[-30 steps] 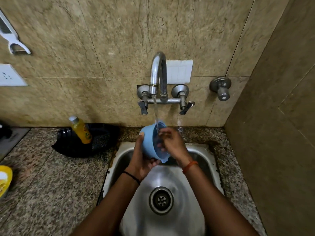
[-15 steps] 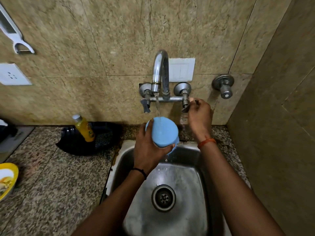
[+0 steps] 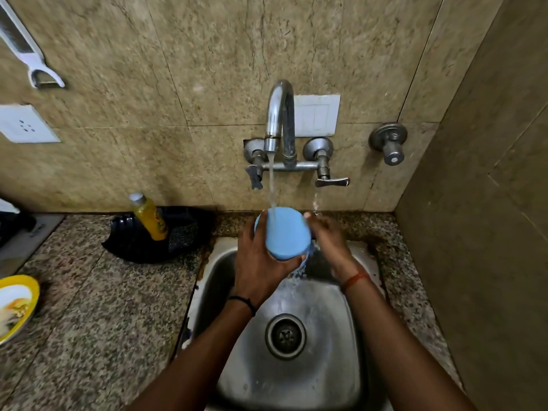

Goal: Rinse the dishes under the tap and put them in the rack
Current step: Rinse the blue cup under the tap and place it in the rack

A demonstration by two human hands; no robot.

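Observation:
A light blue bowl (image 3: pixel 285 234) is held upside down over the steel sink (image 3: pixel 335 345), its base facing up under the running tap (image 3: pixel 280 120). Water hits the base and runs off its lower right edge. My left hand (image 3: pixel 258 264) grips the bowl from the left, thumb and fingers curled round its side. My right hand (image 3: pixel 327 241) touches the bowl's right side, its fingers partly hidden behind the bowl. A yellow-rimmed dish (image 3: pixel 16 305) with food remains sits at the counter's left edge.
A yellow bottle (image 3: pixel 149 216) stands in a black tray (image 3: pixel 142 244) on the granite counter, left of the sink. The tap's right lever (image 3: pixel 332 181) points sideways. A side wall rises close on the right. A wall socket (image 3: pixel 25 124) is at left.
My right hand left the tap's right lever and came down to the bowl's right side. The water stream is stronger now. My left hand keeps holding the overturned bowl.

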